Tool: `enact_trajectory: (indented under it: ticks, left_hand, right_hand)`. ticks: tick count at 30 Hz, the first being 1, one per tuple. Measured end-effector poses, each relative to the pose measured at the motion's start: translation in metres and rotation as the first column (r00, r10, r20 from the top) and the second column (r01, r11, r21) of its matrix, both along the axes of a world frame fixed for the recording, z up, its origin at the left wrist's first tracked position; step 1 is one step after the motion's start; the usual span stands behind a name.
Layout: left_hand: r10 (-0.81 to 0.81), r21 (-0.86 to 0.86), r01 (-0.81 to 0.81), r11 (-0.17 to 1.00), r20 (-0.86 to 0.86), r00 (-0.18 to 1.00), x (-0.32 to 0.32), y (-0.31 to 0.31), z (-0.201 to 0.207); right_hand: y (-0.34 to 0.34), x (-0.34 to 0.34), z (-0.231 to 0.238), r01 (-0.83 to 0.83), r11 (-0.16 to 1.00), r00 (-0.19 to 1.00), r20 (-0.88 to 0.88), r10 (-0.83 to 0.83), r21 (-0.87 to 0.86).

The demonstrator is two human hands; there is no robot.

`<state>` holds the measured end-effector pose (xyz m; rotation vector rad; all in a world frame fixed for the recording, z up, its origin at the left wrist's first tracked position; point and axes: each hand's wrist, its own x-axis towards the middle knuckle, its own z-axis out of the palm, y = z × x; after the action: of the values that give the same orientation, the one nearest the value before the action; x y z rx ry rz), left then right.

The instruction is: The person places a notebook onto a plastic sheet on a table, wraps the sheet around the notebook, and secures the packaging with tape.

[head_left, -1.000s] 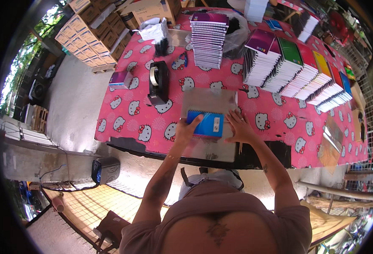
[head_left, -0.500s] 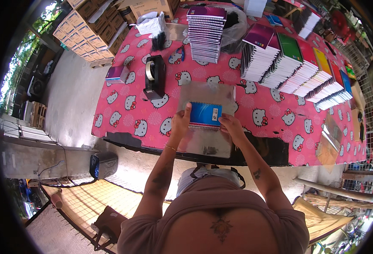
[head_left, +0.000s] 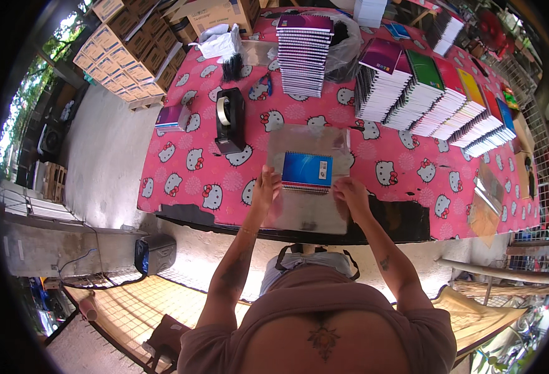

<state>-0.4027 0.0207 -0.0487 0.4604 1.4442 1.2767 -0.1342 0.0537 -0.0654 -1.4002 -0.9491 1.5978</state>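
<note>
A small pile of spiral notebooks (head_left: 307,169), blue-covered on top with a white label, lies on a shiny grey sheet (head_left: 312,215) at the table's near edge. My left hand (head_left: 267,189) is at the pile's left side, thumb raised and fingers extended toward its edge. By the lower right corner of the pile is my right hand (head_left: 351,196), its fingers loosely bent and apart from any grip. Whether the fingertips touch the notebooks is hard to tell. Beyond the sheet to the left stands a black tape dispenser (head_left: 229,128) with a roll of tape.
A tall stack of purple spiral notebooks (head_left: 302,59) stands at the back. Rows of colourful notebooks (head_left: 424,93) fill the right side. A few purple notebooks (head_left: 173,117) lie at the left, and pliers (head_left: 262,86) behind the dispenser. Cartons (head_left: 131,56) are piled on the floor beyond.
Both hands have let go of the blue-topped notebooks and drawn slightly outward from their sides. The pile now rests on the sheet; the view has shifted slightly.
</note>
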Motion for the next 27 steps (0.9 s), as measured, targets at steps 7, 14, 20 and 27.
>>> enact_trajectory:
  ticks: [7, 14, 20, 27]
  left_hand:
    - [-0.271, -0.016, 0.803, 0.596, -0.945, 0.182, -0.061, -0.066, -0.005]
    - [-0.206, 0.016, 0.866, 0.5, -0.969, 0.136, -0.061, -0.06, 0.002]
    - [-0.289, -0.027, 0.857, 0.514, -0.947, 0.143, -0.054, -0.059, 0.012]
    - [0.013, 0.288, 0.768, 0.572, -0.939, 0.343, -0.071, -0.029, 0.02]
  right_hand:
    - [-0.046, 0.013, 0.003, -0.752, 0.517, 0.621, 0.701, 0.35, 0.408]
    - [-0.056, 0.01, 0.018, -0.794, 0.448, 0.558, 0.784, 0.272, 0.41]
    - [-0.052, 0.0, 0.015, -0.701, 0.635, 0.593, 0.76, 0.265, 0.326]
    - [-0.026, 0.01, 0.048, -0.595, 0.734, 0.613, 0.776, 0.15, 0.329]
